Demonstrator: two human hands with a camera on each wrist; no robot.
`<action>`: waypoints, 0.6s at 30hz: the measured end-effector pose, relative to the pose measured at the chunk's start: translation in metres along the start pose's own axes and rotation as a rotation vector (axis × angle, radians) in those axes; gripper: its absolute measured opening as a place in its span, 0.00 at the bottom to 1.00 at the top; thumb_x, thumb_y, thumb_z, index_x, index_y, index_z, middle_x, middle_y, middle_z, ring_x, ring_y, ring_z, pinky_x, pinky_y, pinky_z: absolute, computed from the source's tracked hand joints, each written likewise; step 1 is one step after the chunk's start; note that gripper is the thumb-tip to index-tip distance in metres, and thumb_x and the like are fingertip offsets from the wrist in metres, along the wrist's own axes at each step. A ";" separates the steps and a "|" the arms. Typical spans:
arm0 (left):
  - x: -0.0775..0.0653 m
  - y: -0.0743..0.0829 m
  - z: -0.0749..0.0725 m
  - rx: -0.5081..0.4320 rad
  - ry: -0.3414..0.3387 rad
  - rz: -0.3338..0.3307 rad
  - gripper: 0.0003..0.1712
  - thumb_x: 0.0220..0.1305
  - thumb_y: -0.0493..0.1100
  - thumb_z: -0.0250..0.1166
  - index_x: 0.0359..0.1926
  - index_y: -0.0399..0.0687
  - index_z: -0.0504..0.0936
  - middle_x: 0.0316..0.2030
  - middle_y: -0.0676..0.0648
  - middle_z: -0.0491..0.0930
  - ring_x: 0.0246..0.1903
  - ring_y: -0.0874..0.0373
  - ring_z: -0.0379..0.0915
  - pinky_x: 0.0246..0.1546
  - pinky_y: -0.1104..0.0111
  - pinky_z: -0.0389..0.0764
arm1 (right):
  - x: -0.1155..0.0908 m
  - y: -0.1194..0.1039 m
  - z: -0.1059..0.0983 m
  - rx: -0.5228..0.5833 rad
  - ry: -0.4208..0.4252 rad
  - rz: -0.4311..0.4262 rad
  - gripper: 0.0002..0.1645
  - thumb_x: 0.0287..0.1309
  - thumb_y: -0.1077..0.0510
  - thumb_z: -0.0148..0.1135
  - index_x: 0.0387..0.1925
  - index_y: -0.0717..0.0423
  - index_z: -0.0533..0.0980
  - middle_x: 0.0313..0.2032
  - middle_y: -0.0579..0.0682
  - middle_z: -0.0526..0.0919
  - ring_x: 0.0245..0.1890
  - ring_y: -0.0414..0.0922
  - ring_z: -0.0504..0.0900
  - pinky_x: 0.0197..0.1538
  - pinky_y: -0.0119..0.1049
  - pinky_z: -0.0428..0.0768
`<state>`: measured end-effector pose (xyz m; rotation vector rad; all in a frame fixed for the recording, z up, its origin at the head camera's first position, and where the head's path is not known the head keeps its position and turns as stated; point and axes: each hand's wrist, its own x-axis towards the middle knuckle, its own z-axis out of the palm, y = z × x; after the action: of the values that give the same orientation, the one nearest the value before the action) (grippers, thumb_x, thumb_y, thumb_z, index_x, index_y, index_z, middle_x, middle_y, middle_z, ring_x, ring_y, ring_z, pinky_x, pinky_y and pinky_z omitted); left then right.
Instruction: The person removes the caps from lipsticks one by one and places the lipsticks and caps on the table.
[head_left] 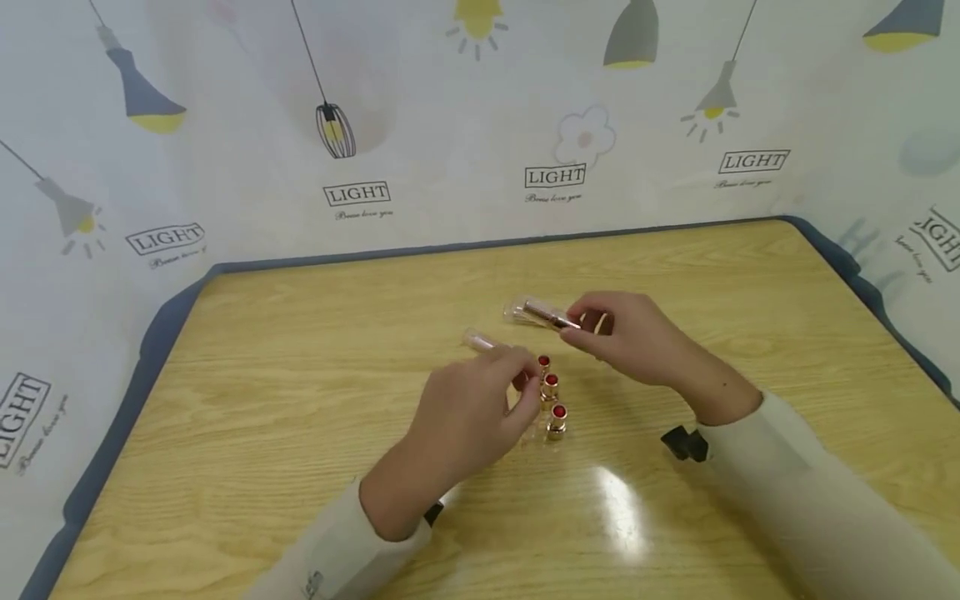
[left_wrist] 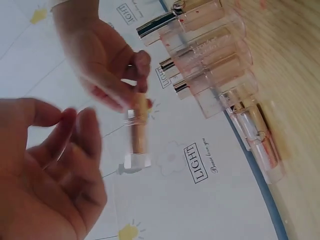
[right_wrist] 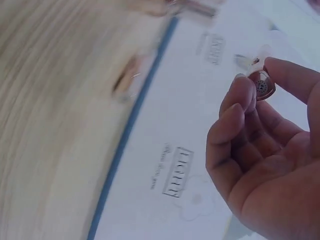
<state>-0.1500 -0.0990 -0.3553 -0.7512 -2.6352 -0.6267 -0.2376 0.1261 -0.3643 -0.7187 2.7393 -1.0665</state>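
Right fingers (right_wrist: 230, 122) pinch a lipstick tube (head_left: 542, 313), its base label (right_wrist: 261, 88) illegible; left fingers (left_wrist: 90, 135), empty, curl loosely beside upright red-topped tubes (head_left: 557, 421). Beyond both, the backdrop (head_left: 450, 150) repeats "LIGHT" above small script.

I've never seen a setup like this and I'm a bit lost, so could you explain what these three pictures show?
There's no machine here, just a person's bare left hand and right hand. The wide picture comes from a camera worn on the head, looking forward and down. The other two come from cameras worn on the wrists, so they look tilted. On the table, three red-topped tubes stand in a row beside the left hand, and a clear piece lies just beyond it. The right hand has a shiny tube in its grip; the left seems to hold nothing.
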 end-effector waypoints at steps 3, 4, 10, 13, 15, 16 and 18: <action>0.000 0.003 -0.005 -0.073 0.136 -0.033 0.07 0.66 0.43 0.61 0.45 0.51 0.80 0.35 0.53 0.79 0.19 0.70 0.67 0.15 0.79 0.64 | -0.014 -0.011 -0.002 0.078 0.046 -0.032 0.09 0.65 0.51 0.65 0.42 0.51 0.82 0.29 0.47 0.83 0.24 0.43 0.77 0.27 0.34 0.76; 0.001 0.003 -0.007 -0.102 0.178 -0.053 0.10 0.66 0.43 0.62 0.47 0.50 0.78 0.36 0.51 0.78 0.20 0.69 0.68 0.16 0.78 0.65 | -0.018 -0.014 -0.001 0.103 0.058 -0.042 0.09 0.65 0.52 0.66 0.42 0.51 0.82 0.28 0.47 0.83 0.23 0.42 0.77 0.27 0.33 0.76; 0.001 0.006 -0.016 -0.219 0.237 -0.154 0.29 0.67 0.48 0.62 0.65 0.50 0.64 0.57 0.45 0.69 0.28 0.66 0.75 0.16 0.75 0.68 | -0.035 -0.026 0.006 0.201 0.052 -0.116 0.07 0.63 0.56 0.67 0.42 0.51 0.82 0.25 0.43 0.81 0.22 0.39 0.76 0.26 0.32 0.75; 0.000 0.007 -0.018 -0.226 0.207 -0.174 0.34 0.68 0.51 0.62 0.70 0.53 0.59 0.66 0.46 0.62 0.34 0.65 0.79 0.17 0.75 0.70 | -0.039 -0.031 0.009 0.219 0.029 -0.170 0.06 0.63 0.56 0.68 0.41 0.50 0.82 0.24 0.41 0.80 0.22 0.38 0.75 0.27 0.31 0.75; 0.000 0.007 -0.019 -0.232 0.180 -0.177 0.34 0.69 0.52 0.62 0.71 0.54 0.59 0.66 0.48 0.64 0.33 0.65 0.80 0.19 0.76 0.71 | -0.043 -0.034 0.010 0.227 0.022 -0.204 0.05 0.63 0.57 0.68 0.40 0.50 0.82 0.23 0.40 0.79 0.22 0.37 0.75 0.27 0.31 0.76; 0.000 0.007 -0.019 -0.238 0.165 -0.175 0.33 0.69 0.53 0.61 0.70 0.54 0.61 0.64 0.50 0.67 0.31 0.66 0.80 0.19 0.76 0.72 | -0.045 -0.035 0.011 0.234 0.022 -0.215 0.05 0.63 0.57 0.67 0.40 0.50 0.82 0.23 0.39 0.79 0.23 0.37 0.75 0.27 0.31 0.76; 0.001 0.006 -0.019 -0.252 0.143 -0.160 0.28 0.70 0.53 0.61 0.67 0.53 0.67 0.57 0.51 0.75 0.29 0.67 0.79 0.20 0.76 0.73 | -0.047 -0.037 0.012 0.248 0.024 -0.233 0.05 0.63 0.58 0.67 0.41 0.50 0.82 0.24 0.39 0.79 0.23 0.37 0.76 0.27 0.31 0.76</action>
<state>-0.1432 -0.1034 -0.3365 -0.5411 -2.5293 -1.0328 -0.1785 0.1177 -0.3519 -1.0063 2.5226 -1.4378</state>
